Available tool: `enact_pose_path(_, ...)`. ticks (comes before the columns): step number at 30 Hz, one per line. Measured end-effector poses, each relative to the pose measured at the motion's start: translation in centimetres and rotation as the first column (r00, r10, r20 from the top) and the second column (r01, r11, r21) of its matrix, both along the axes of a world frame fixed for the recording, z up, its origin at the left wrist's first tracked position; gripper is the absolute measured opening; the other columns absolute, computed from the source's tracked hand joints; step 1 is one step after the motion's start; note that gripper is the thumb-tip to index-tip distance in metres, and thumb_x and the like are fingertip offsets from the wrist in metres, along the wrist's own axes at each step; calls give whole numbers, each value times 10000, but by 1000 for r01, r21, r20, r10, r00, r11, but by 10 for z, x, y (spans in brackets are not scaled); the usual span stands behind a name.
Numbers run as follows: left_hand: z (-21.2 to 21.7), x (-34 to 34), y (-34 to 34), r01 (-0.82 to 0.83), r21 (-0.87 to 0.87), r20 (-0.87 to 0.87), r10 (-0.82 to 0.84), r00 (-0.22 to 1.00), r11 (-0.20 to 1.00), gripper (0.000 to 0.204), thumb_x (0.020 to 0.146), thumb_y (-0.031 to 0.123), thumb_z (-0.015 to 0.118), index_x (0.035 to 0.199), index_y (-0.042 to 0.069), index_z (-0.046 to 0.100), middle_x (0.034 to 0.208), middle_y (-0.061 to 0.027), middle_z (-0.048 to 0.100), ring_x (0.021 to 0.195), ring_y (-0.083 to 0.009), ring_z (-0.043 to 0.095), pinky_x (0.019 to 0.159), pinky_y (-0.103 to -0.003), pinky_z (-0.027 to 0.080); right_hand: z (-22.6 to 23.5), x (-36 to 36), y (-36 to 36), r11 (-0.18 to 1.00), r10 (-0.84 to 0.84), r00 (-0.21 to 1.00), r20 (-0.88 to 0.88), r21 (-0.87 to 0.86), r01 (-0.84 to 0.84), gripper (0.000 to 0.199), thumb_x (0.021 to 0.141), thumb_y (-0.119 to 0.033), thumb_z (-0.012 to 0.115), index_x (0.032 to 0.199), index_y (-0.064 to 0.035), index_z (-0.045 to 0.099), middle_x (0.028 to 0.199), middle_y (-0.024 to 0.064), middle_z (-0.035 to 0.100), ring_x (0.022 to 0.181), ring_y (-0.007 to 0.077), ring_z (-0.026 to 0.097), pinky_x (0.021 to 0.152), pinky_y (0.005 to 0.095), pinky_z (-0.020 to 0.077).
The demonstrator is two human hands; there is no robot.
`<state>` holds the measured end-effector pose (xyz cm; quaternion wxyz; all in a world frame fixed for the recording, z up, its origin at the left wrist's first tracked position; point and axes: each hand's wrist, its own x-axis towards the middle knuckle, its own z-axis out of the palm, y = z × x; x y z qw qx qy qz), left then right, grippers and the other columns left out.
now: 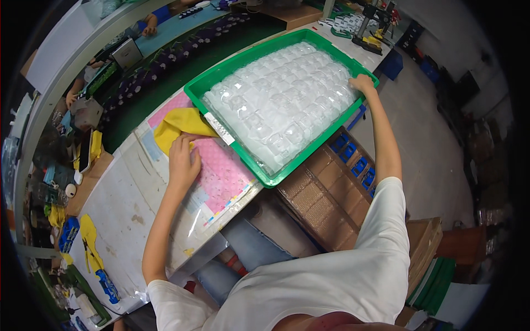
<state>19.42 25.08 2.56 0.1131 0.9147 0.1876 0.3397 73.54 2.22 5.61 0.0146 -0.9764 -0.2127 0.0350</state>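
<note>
A green plastic tray [205,83] lies tilted on the white worktable [127,204], filled with stacked clear blister sheets [281,105]. My right hand [362,84] grips the tray's far right rim. My left hand [183,160] presses flat on a yellow cloth [179,124] that lies beside the tray's near left corner, over a pink dotted sheet [223,171].
Brown moulded trays [326,198] and blue parts [353,157] sit below the table edge on my right. A dark green conveyor [165,71] runs along the far side, with other people's hands at it. Yellow and blue items [91,248] lie at the table's left end.
</note>
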Motion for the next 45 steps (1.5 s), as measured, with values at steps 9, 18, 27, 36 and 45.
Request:
enact_pose_path(9,9,-23,-10,-37,-61,21,39,999,997,193,699,-7,511,892,-17,517,903,-173,516,872,-328,493,775,-365,389,-8,6,2,995,8,1000,17,101,-9,692,641,-492,502,1134,-8,520,1206,231,456,1116,352,442,923,415,348)
enact_pose_path(18,13,-21,-33,0,-97,38,4,999,995,168,701,-17,503,867,-10,528,883,-155,528,862,-312,498,776,-359,389,-1,-8,5,993,12,1000,0,121,-12,666,643,-447,541,1109,28,523,1205,236,448,1103,364,449,903,400,376)
enact_pose_path(27,9,-31,-42,-9,-120,34,14,999,993,144,702,-25,504,842,-7,530,862,-143,529,846,-301,504,765,-351,398,-6,-7,4,976,6,999,45,216,-16,708,660,-457,550,1137,56,440,1161,253,465,1058,362,484,867,408,405)
enact_pose_path(36,54,16,-60,189,-36,135,-183,974,981,129,688,5,529,816,15,539,818,-133,525,817,-302,502,725,-360,397,-12,-6,1,962,86,987,137,246,-117,709,704,-547,495,1095,44,476,1101,258,510,1019,376,505,856,429,399)
enact_pose_path(45,47,112,-35,154,228,-611,18,792,962,224,596,39,561,814,76,602,840,-100,558,889,-266,505,776,-359,374,-17,-11,-4,963,21,947,321,250,-106,587,736,-475,502,1045,24,517,1059,240,522,1016,363,485,856,427,384)
